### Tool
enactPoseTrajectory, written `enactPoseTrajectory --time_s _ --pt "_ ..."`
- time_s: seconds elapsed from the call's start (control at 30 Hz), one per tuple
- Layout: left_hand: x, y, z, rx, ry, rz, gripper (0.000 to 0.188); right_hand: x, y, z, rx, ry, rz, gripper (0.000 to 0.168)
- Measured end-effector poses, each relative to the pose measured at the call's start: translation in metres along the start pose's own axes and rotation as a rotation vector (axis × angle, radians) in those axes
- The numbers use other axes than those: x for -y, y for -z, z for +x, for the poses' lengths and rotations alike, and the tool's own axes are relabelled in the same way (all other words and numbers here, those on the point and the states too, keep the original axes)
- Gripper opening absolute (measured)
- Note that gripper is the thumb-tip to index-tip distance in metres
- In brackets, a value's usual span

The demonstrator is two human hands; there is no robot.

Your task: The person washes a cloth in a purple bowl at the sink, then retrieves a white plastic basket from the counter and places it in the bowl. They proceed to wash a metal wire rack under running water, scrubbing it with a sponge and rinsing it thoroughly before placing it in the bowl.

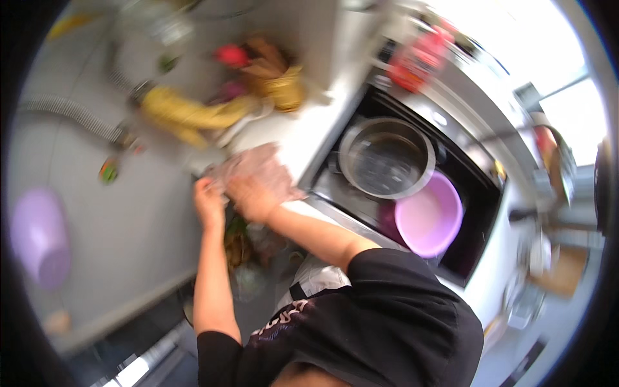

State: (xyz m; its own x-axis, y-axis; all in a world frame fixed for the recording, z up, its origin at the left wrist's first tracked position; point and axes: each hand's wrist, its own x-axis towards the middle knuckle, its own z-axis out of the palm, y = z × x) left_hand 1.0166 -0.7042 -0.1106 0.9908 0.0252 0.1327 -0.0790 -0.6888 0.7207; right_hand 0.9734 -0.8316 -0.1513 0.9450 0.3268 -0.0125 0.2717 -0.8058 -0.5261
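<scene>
A crumpled pinkish-brown cloth lies at the counter's corner, blurred by motion. My left hand has its fingers closed on the cloth's left edge. Over the near part of the cloth rests my right hand, its back towards me; blur hides whether its fingers grip it. Right of the cloth, a steel pot holding clear liquid stands on the black cooktop. A lilac plastic bowl with pale contents stands beside the pot, near its rim.
A yellow corrugated hose or pipe covering lies on the grey surface. A yellow basket stands beyond the cloth. A red bottle stands behind the cooktop. At far left is a lilac container. Several bags sit below my hands.
</scene>
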Motion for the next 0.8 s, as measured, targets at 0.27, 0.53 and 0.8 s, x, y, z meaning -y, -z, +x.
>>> enactPoseTrajectory --time_s 0.27,0.53,0.8 --pt "0.065 -0.051 0.091 0.143 -0.402 0.266 0.016 0.003 -0.064 -0.066 -0.29 0.074 -0.122 0.06" --pt "0.049 -0.052 0.083 0.061 -0.407 0.253 0.036 0.024 -0.032 -0.218 -0.286 -0.224 -0.102 0.06" --pt "-0.038 -0.075 -0.136 0.816 -1.024 -0.275 0.046 0.039 -0.024 -0.242 -0.645 -0.478 -0.127 0.037"
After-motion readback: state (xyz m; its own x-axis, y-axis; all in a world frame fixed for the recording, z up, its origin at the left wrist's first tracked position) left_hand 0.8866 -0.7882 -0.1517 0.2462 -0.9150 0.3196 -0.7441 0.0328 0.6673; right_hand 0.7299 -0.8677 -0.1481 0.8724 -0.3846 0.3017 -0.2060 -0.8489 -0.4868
